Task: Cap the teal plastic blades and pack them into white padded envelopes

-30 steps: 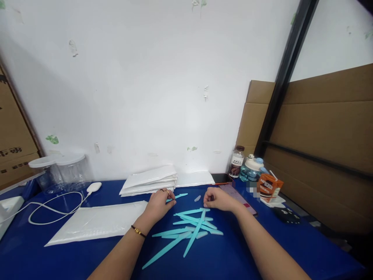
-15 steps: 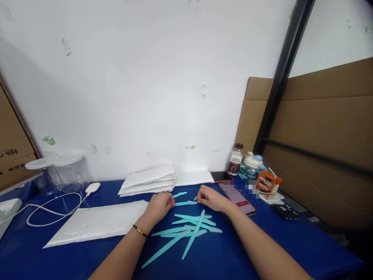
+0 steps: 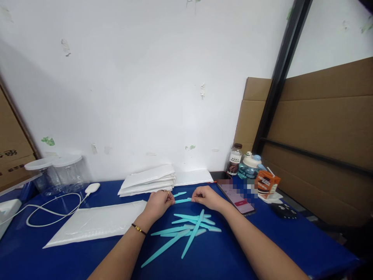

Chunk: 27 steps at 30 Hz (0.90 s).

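A turquoise eyebrow razor (image 3: 183, 201) is held level above the blue table, stretched between both hands. My left hand (image 3: 159, 204) is closed on its handle end. My right hand (image 3: 207, 197) pinches the other end, where the blade part is; the fingertips hide whether a cap is there. Just behind it another turquoise razor (image 3: 180, 194) lies partly hidden by my left hand. In front of my hands, several more razors (image 3: 192, 235) lie in a loose, crossed pile.
White padded mailers (image 3: 148, 181) are stacked by the wall; another mailer (image 3: 99, 221) lies left of my hands. To the right are a phone (image 3: 237, 198), a brown-capped bottle (image 3: 234, 160), a water bottle (image 3: 247, 169) and an orange carton (image 3: 267, 184). A white cable (image 3: 55, 214) and clear jars (image 3: 70, 175) stand left.
My right hand has moved left, closer to my left hand, and its fingertips now cover more of the razor's blade end. The pile has not changed.
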Tool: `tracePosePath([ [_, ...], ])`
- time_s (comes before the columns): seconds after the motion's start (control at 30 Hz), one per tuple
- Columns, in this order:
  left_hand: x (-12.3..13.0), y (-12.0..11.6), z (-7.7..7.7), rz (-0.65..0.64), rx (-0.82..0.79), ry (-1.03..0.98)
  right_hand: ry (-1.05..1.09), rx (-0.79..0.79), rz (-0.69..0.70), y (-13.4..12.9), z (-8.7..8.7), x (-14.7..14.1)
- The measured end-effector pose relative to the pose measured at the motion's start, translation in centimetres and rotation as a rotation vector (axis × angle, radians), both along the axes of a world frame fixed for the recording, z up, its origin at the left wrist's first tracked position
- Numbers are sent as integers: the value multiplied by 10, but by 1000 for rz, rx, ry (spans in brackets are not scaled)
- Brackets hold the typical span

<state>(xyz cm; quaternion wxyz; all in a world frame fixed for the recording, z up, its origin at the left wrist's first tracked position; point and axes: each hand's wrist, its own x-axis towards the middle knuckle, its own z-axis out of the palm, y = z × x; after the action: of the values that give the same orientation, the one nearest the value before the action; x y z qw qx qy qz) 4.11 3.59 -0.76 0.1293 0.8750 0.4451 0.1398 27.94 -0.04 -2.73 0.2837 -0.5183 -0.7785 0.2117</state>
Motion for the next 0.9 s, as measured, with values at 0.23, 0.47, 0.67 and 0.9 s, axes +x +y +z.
tracePosePath([
  [0.23,-15,11,-2,72,1,40,-34,-31,-45,5,-3,19],
  [0.47,-13,4,-3,44,54,-73,-27,1,-33,-13,20,25],
  [0.67,8,-24,0,-171,-78,-137,-61,-331,244,-23,26,26],
  [0.9,21,-41,9,-238,-147,-114,166,-302,165,-18,19,23],
])
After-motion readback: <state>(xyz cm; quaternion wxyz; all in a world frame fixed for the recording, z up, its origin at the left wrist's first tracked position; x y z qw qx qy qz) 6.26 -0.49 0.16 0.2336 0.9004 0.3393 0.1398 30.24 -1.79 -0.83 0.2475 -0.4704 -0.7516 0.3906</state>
